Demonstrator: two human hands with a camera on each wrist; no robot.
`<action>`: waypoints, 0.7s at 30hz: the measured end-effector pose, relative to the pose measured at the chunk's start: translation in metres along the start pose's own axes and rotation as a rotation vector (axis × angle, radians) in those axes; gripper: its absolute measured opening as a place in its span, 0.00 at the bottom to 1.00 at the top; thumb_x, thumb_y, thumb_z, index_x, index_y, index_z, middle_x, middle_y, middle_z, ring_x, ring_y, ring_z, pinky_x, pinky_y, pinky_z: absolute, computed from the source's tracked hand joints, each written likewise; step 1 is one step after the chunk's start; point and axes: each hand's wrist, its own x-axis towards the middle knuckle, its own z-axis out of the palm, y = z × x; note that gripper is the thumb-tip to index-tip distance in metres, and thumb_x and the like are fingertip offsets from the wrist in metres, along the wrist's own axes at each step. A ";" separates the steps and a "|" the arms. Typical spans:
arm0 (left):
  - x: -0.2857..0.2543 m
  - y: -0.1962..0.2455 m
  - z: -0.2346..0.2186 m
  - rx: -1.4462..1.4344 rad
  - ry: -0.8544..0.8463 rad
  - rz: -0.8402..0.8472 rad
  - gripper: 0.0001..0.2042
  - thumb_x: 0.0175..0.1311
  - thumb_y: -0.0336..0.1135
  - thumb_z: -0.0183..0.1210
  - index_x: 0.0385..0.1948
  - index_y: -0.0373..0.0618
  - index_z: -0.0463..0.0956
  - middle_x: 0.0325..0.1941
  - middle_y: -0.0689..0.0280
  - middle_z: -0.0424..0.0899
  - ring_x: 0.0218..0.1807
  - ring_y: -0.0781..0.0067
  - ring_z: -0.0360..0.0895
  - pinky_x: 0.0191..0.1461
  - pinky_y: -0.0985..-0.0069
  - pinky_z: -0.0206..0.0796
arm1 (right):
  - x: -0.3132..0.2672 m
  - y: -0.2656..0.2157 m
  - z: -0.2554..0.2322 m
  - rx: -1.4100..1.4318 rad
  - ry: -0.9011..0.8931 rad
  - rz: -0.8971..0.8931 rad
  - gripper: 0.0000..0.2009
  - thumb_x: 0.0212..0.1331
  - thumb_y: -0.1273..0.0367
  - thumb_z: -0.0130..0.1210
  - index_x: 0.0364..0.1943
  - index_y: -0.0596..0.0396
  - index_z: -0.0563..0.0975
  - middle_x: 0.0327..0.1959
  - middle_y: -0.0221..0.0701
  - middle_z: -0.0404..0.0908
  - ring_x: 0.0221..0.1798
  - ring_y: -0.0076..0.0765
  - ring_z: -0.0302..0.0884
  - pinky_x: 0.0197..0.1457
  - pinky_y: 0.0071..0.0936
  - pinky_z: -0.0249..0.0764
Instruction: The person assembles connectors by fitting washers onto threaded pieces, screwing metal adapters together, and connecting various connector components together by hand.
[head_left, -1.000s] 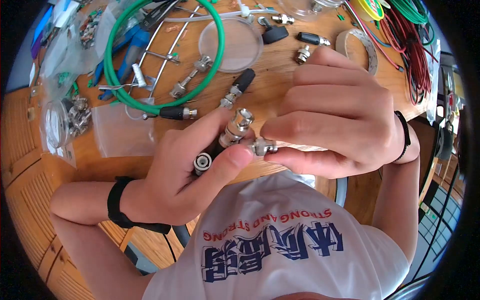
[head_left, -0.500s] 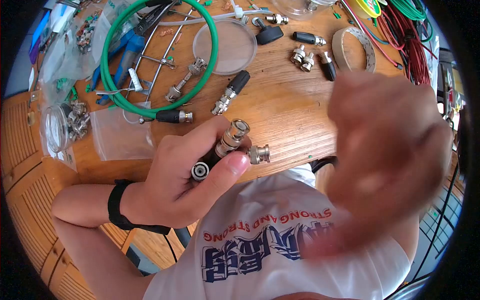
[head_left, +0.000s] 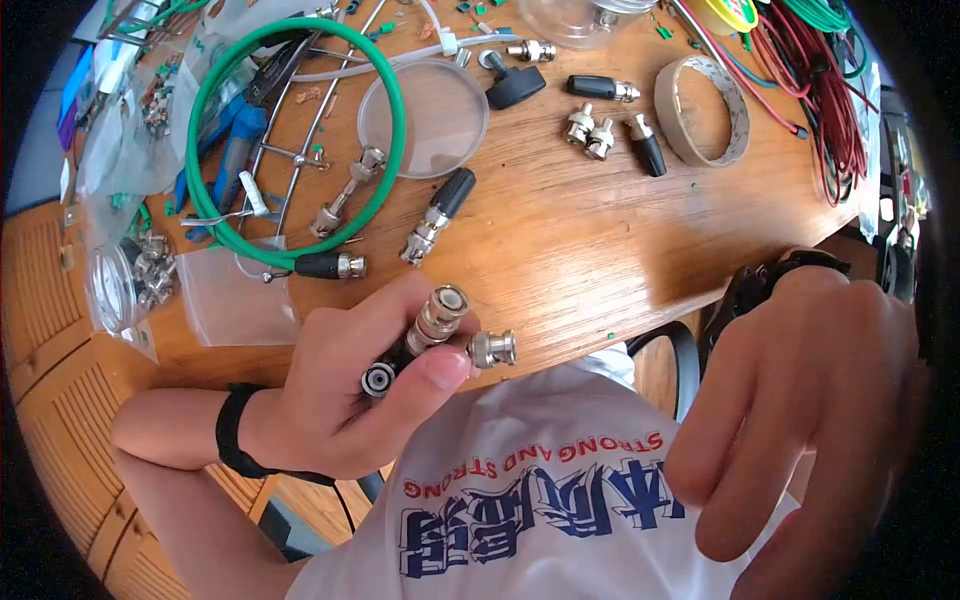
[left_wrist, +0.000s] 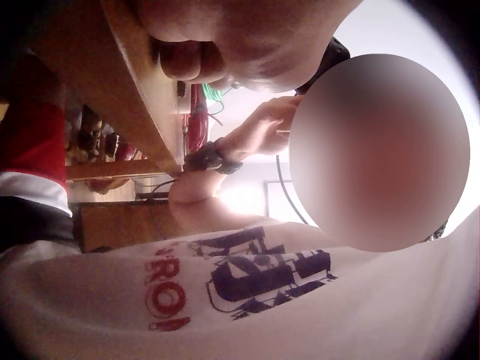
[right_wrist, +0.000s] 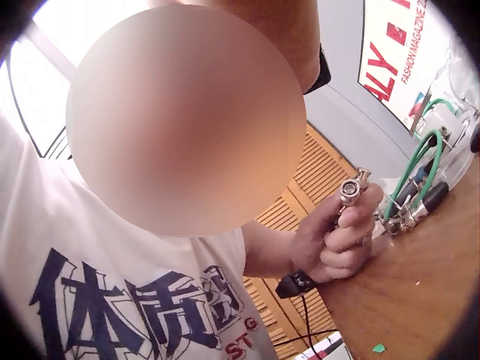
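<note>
Low over the table's front edge, my left hand (head_left: 340, 395) grips several metal BNC connectors. One silver connector (head_left: 440, 312) points up, another (head_left: 493, 349) sticks out to the right past the thumb, and a dark-bodied one (head_left: 378, 379) faces up at the palm side. From the right wrist view the same connectors (right_wrist: 349, 191) show above the curled fingers. My right hand (head_left: 800, 410) is raised in front of the shirt, close to the head camera, with its fingers loosely bent and nothing visible in them. In the left wrist view it appears beside the blurred head area.
A looped green cable (head_left: 397, 130) with BNC ends lies over blue pliers (head_left: 240, 145). Loose connectors (head_left: 600, 138) sit beside a tape roll (head_left: 740, 130). Behind are a clear round lid (head_left: 425, 115) and red wires (head_left: 835, 140); a jar of connectors (head_left: 112, 285) stands at left.
My right hand has let go of the silver connector at the left thumb and moved right and up towards the head. The left hand still holds the connectors, slightly lower in view.
</note>
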 end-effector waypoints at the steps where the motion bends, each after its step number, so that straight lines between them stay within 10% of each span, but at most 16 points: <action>1: -0.001 0.001 -0.002 0.031 -0.011 0.001 0.12 0.77 0.37 0.58 0.44 0.35 0.77 0.26 0.65 0.81 0.24 0.76 0.76 0.30 0.78 0.65 | -0.009 -0.004 0.001 0.007 -0.016 0.007 0.09 0.61 0.71 0.69 0.29 0.64 0.87 0.28 0.37 0.87 0.20 0.32 0.77 0.24 0.29 0.77; 7: -0.004 -0.001 0.001 0.015 -0.016 -0.032 0.11 0.77 0.36 0.58 0.43 0.34 0.76 0.26 0.65 0.82 0.25 0.78 0.76 0.30 0.79 0.66 | 0.075 0.031 0.017 -0.003 -0.075 0.065 0.08 0.62 0.71 0.68 0.30 0.64 0.87 0.28 0.38 0.87 0.20 0.32 0.77 0.24 0.28 0.77; 21: -0.001 0.003 0.002 -0.012 -0.019 -0.055 0.10 0.76 0.33 0.57 0.46 0.34 0.75 0.26 0.66 0.79 0.25 0.78 0.75 0.31 0.78 0.65 | 0.005 -0.003 -0.009 -0.017 -0.240 0.207 0.07 0.64 0.72 0.66 0.33 0.64 0.87 0.30 0.40 0.87 0.20 0.32 0.77 0.25 0.27 0.79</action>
